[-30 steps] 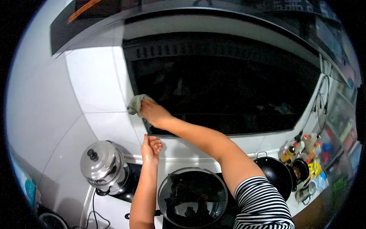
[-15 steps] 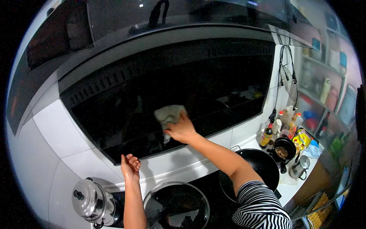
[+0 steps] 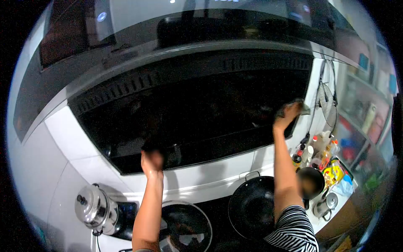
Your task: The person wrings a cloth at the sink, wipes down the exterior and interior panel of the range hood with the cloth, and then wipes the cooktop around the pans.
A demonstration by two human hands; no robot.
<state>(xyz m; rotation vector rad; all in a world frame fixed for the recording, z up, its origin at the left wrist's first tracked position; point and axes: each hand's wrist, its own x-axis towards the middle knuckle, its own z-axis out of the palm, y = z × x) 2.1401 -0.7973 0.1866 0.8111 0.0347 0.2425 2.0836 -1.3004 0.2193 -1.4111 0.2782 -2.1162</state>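
White wall tiles surround a wide, glossy black panel; at its right edge, the right hand grips a grey-green fabric cloth, fingers closed over it. The left hand is blurred near the lower edge, its closure unclear. How much surface is wiped or left cannot be told. Below sits a round black metal wok.

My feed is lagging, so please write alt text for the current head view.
The right hand holds a cloth at the right end of a dark wall panel; the left hand is raised near its lower edge. Below, left to right: a silver pot, a glass lid, a black wok.
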